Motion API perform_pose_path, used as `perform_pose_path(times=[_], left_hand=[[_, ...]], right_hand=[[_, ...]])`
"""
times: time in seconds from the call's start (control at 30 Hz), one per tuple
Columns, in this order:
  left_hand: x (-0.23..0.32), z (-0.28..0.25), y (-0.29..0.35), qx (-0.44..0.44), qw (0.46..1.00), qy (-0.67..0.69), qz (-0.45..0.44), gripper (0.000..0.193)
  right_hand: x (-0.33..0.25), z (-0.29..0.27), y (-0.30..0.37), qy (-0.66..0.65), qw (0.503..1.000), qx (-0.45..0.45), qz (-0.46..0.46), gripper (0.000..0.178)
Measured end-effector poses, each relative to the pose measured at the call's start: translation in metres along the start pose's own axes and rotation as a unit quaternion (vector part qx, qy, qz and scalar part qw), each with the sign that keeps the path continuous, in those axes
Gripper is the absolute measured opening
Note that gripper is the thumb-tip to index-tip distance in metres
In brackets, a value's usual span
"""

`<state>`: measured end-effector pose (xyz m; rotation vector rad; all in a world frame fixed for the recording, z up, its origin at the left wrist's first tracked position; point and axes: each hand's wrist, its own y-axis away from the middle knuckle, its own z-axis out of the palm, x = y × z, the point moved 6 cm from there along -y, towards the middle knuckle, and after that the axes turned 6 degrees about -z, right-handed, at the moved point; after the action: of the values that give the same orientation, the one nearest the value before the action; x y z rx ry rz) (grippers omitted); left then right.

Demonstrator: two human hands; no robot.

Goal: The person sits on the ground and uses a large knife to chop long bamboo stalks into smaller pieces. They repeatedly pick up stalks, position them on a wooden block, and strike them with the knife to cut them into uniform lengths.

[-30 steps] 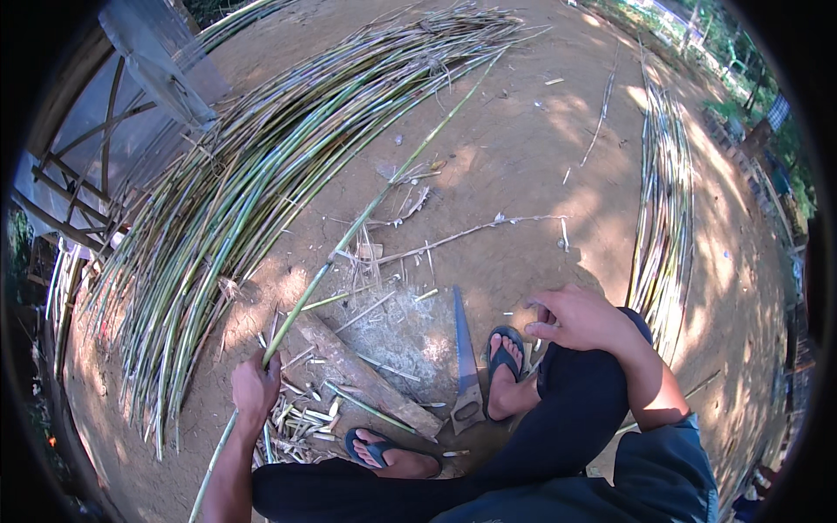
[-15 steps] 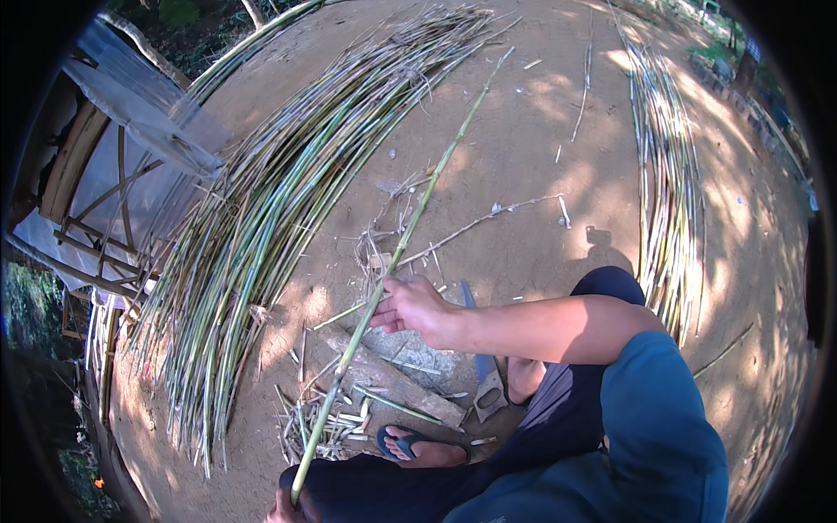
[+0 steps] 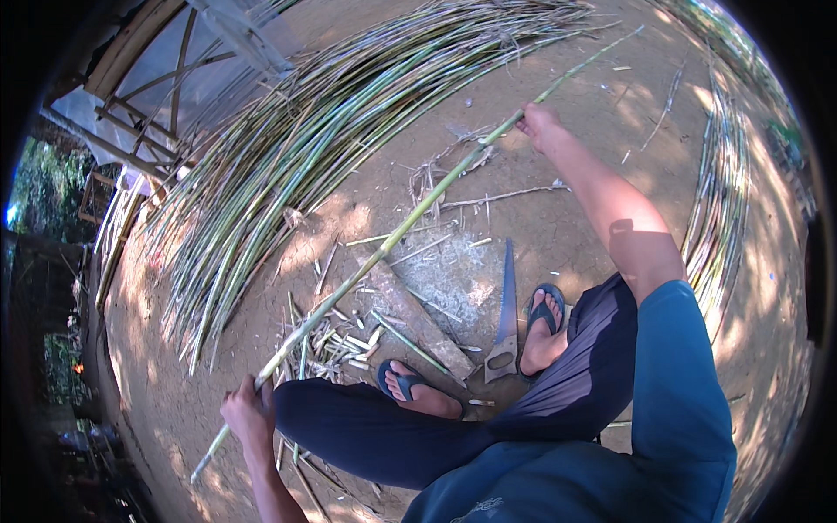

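Note:
A long green bamboo pole (image 3: pixel 403 228) slants across the view, from the lower left up to its thin tip at the far right. My left hand (image 3: pixel 250 411) is closed round its thicker end, just left of my knee, and a short pale butt sticks out below the grip. With my arm stretched forward, my right hand (image 3: pixel 542 126) grips the same pole toward the thin end; some of its fingers are hidden. Beneath the pole lie a flat wooden board (image 3: pixel 414 312) and a pale stone slab (image 3: pixel 458 270). A handsaw (image 3: pixel 507 301) rests beside my right foot.
A large heap of thin bamboo poles (image 3: pixel 314 148) spreads across the far left, and a second bundle (image 3: pixel 722 187) lies at the right. Short cut pieces (image 3: pixel 344 344) litter the ground by my left foot. A timber frame with plastic sheeting (image 3: pixel 205 65) stands at the upper left.
My right hand has moved forward and right along the pole. My left hand has come up into view, and the pole now tilts further to the right. The view has shifted too.

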<state>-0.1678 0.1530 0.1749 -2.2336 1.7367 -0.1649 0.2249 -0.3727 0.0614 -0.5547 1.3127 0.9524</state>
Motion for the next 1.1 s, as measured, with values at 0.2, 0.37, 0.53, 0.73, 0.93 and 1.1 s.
perform_pose_path(times=[0.2, 0.37, 0.53, 0.73, 0.93, 1.1], left_hand=[[0.113, 0.062, -0.067, -0.058, 0.988, 0.106, 0.094, 0.021], [0.209, 0.120, -0.089, -0.138, 0.958, 0.165, 0.190, 0.015], [0.237, 0.129, -0.105, -0.025, 0.964, 0.166, 0.205, 0.017], [0.138, 0.140, -0.099, -0.244, 0.959, 0.120, 0.084, 0.035], [0.093, 0.170, -0.091, -0.325, 0.919, 0.220, 0.028, 0.031], [0.101, 0.212, -0.109, -0.358, 0.890, 0.261, 0.106, 0.026]], right_hand=[[0.076, 0.014, 0.041, 0.079, 0.974, -0.167, 0.128, 0.032], [0.147, 0.026, 0.130, 0.043, 0.936, -0.209, 0.280, 0.036], [0.156, 0.050, 0.125, -0.078, 0.943, -0.244, 0.212, 0.025], [0.155, 0.050, 0.019, -0.052, 0.972, -0.150, 0.176, 0.022], [0.196, 0.000, 0.008, 0.132, 0.982, -0.095, 0.098, 0.029], [0.273, -0.085, 0.136, 0.560, 0.806, -0.144, 0.128, 0.031]])
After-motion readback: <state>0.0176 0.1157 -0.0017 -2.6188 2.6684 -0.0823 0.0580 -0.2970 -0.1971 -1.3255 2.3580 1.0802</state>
